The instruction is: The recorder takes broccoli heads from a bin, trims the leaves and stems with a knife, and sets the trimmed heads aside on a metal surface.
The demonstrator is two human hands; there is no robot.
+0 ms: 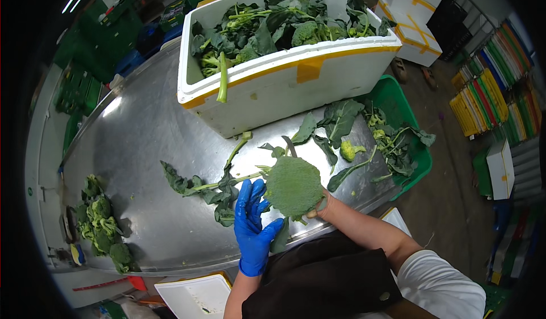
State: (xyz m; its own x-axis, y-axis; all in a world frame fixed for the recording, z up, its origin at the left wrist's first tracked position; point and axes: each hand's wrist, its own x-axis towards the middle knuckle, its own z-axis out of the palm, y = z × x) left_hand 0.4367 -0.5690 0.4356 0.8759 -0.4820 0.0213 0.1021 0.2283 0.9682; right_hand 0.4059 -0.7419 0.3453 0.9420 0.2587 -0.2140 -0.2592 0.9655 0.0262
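Observation:
A large broccoli head [294,186] faces up at me over the near part of the metal table. Just left of it is my left hand [251,225] in a blue glove, fingers apart and not closed around it. My bare right hand [318,210] comes in from the right beneath the head and supports it; most of its fingers are hidden. A dark, narrow piece like a blade [290,146] juts out beyond the head; what holds it is hidden. Below, a leaf [280,238] hangs near my left thumb. Cut stalks with leaves [213,186] lie beyond my left hand.
A white foam box [290,92] full of broccoli stands at the back of the metal table [158,127]. A green crate [422,165] holds trimmings at right. Several broccoli heads [102,229] sit far left. Loose leaves [341,118] and a small floret [349,150] lie near the crate.

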